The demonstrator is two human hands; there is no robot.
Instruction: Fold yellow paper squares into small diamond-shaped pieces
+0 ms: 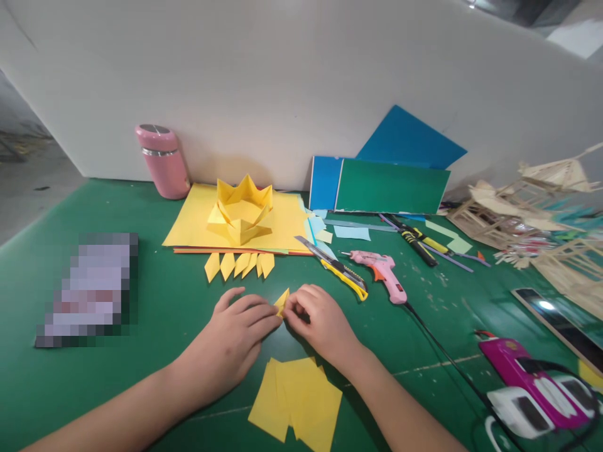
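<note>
A small folded piece of yellow paper (282,302) stands between my two hands, just above the green table. My left hand (245,329) has its fingertips against the left side of the fold. From the right, my right hand (320,320) pinches the same piece with thumb and fingers curled. Several loose yellow paper squares (301,395) lie in an overlapping pile nearer me. Beyond my hands, several folded yellow diamond shapes (227,266) sit in a row. A yellow folded paper ring with points (241,216) rests on a stack of yellow sheets (292,216).
To the right lie a yellow utility knife (346,276), a pink glue gun (381,270) with its black cord, pliers (419,245) and a magenta power strip (522,370). A pink bottle (164,163) stands at back left. Wooden stick models (509,207) crowd the right side.
</note>
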